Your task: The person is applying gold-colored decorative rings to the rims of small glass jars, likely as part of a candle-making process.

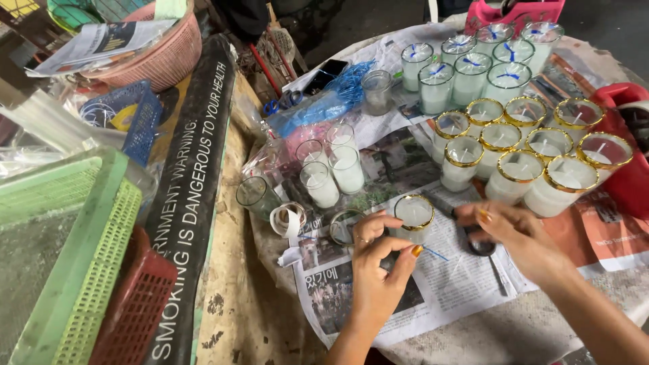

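Note:
A small glass candle (414, 216) with a gold rim and white wax stands on newspaper (460, 284) in front of me. My left hand (377, 260) curls against its near left side, fingertips touching the glass. My right hand (515, 233) reaches in from the right, fingers pinched near the candle's side; what they pinch is too small to tell. A thin blue strand (436, 254) lies on the paper just below the candle. Scissors (488, 255) lie partly under my right hand.
Several gold-rimmed candles (527, 152) crowd the right; candles with blue wicks (473, 64) stand behind. Plain white candles (331, 169), an empty glass (255, 196) and tape rolls (289, 217) sit left. Green and red baskets (74, 270), a pink basket (159, 54), a black banner (193, 196).

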